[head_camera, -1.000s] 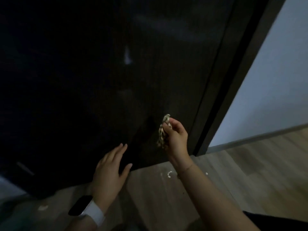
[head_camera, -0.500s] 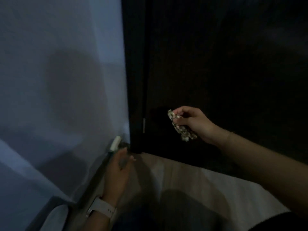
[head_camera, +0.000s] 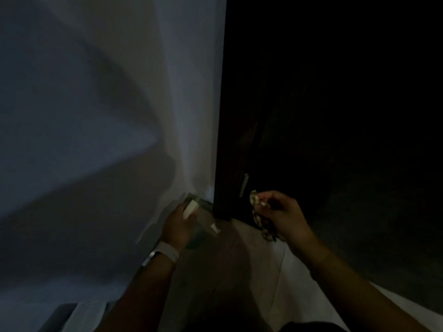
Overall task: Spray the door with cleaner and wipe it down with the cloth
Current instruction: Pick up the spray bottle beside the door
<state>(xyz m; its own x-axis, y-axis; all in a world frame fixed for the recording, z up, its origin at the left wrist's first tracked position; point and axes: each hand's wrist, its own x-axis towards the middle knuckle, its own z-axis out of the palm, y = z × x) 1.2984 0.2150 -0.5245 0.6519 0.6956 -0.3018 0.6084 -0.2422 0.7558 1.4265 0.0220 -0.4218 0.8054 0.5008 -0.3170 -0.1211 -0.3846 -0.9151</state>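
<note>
The dark door [head_camera: 335, 116] fills the right half of the frame, its lower edge meeting the pale floor [head_camera: 251, 271]. Lower centre: my right hand [head_camera: 285, 216] pinches the crumpled patterned cloth [head_camera: 260, 219], just in front of the door's bottom corner. Left of it, my left hand [head_camera: 179, 226], a white watch [head_camera: 165, 254] at its wrist, grips a blurred spray bottle [head_camera: 195, 212] by the white wall [head_camera: 96, 116]. No label or writing is legible.
</note>
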